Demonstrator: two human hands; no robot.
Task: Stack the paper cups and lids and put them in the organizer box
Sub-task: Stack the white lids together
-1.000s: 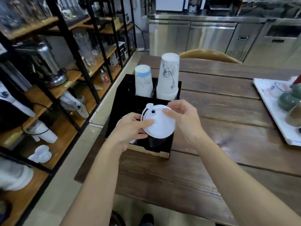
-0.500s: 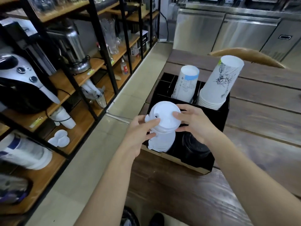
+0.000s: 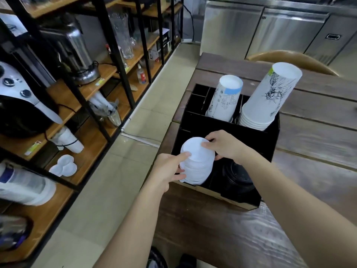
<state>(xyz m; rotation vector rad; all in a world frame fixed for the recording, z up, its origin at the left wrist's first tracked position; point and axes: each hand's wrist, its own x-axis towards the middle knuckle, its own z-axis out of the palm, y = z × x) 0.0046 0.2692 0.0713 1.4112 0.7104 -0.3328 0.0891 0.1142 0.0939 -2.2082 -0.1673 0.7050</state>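
Observation:
A black organizer box [image 3: 224, 122] stands on the left end of the wooden table [image 3: 313, 144]. A stack of white lids [image 3: 197, 161] sits in its front left compartment. My left hand [image 3: 168, 167] grips the stack's left side and my right hand [image 3: 224, 146] holds its top and right side. Black lids [image 3: 238, 175] lie in the front right compartment, partly hidden by my right forearm. At the back of the box stand a short stack of paper cups with a blue band [image 3: 225, 99] and a taller stack of printed paper cups [image 3: 268, 97], both upside down.
Open metal shelving [image 3: 108, 60] fills the left side, with a blender, glassware and more white lids [image 3: 64, 165] on wooden shelves. A tiled floor strip [image 3: 108, 180] runs between shelving and table. Steel cabinets [image 3: 270, 28] and a wooden chair back [image 3: 289, 59] are beyond the table.
The white lid stack has come down from above the box into the front left compartment, both hands still on it. The camera has swung left and closer.

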